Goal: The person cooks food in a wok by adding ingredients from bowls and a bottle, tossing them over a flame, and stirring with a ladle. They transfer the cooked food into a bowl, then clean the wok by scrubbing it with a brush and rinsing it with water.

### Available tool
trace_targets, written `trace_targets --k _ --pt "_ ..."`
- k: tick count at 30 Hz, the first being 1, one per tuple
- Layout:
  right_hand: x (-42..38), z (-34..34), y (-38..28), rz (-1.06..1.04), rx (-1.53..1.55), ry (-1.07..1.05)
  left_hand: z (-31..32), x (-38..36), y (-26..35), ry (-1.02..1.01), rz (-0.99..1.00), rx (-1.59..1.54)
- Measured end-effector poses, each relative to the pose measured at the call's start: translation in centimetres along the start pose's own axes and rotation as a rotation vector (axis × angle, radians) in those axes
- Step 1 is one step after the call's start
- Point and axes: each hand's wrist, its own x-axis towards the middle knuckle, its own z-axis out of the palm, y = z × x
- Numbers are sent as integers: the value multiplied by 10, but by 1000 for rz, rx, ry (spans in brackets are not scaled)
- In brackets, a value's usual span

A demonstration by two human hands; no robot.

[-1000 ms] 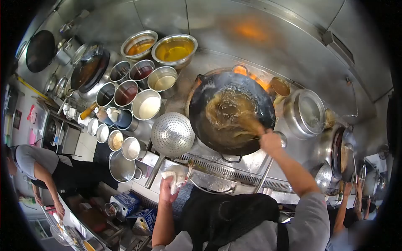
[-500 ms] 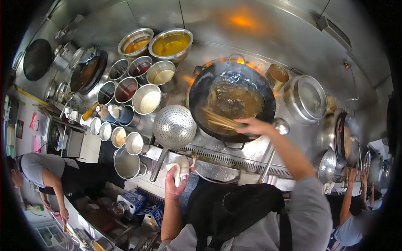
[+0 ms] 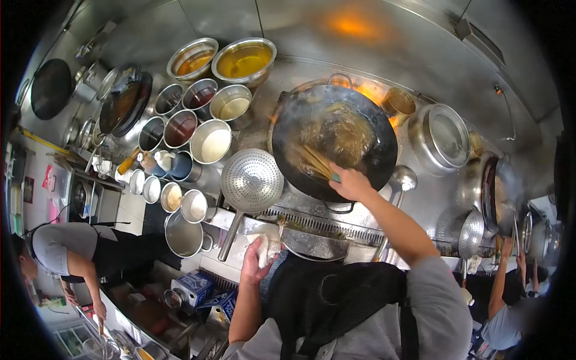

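Observation:
My right hand [image 3: 353,183] is closed around the bound end of a bamboo wok brush [image 3: 314,162]. The brush's bristles reach into swirling brownish water [image 3: 345,135] inside a large black wok [image 3: 381,165], at its near left side. Flames show behind the wok's far rim. Low in front of my body, my left hand [image 3: 254,265] grips a bunched white cloth [image 3: 269,246]. Nearest to that hand is a perforated metal strainer [image 3: 252,179], its handle pointing toward me. A ladle [image 3: 404,177] lies to the right of the wok.
Several metal pots of sauces and powders [image 3: 215,143] stand left of the wok, with two bowls of yellowish liquid [image 3: 245,63] behind. Lidded pots [image 3: 441,141] are on the right. One co-worker [image 3: 63,249] bends at the left; other people's arms [image 3: 501,276] show at the right.
My right hand has moved left and slightly up, sweeping the brush toward the wok's left side. The water has swirled round. My left hand still holds the cloth, shifted only slightly.

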Motion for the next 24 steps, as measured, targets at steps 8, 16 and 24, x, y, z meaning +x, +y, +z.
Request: trace_targets --k 8,16,24 --pt "9 -129 91 54 -212 -366 -2 -10 19 125 57 -51" --pt "6 -5 14 11 -95 9 2 0 18 25 -27 23" --pt "36 -65 98 220 -353 131 -6 -6 21 162 116 174"
